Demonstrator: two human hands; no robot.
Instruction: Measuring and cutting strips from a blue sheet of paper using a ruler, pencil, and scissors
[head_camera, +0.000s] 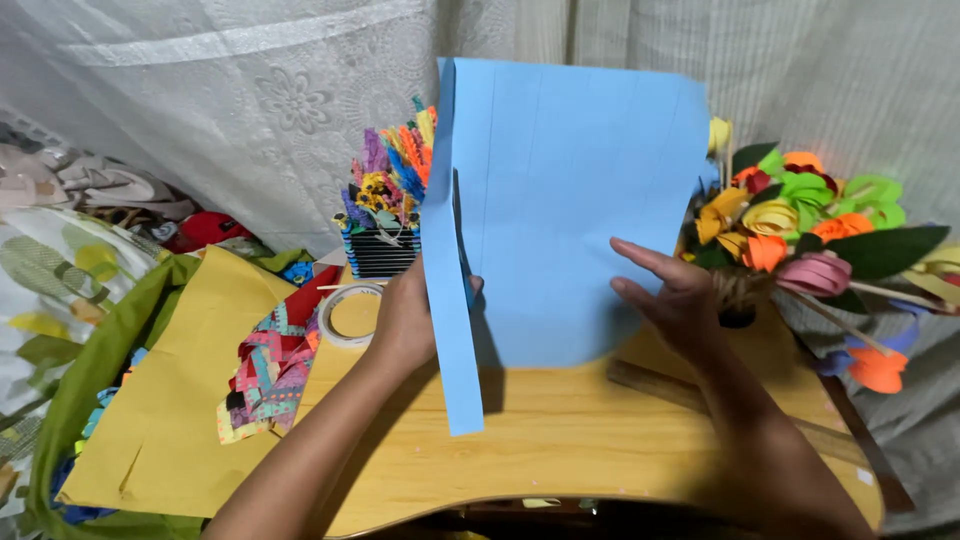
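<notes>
A home craft corner: lace curtain, paper flowers, tape roll on a small wooden table.

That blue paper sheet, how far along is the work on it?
Done: the blue paper sheet already carries ruled vertical lines, and one strip hangs cut at its left edge. In hand: the left hand grips the sheet by that strip while the right hand steadies it. Left: the other marked strips remain uncut.
</notes>
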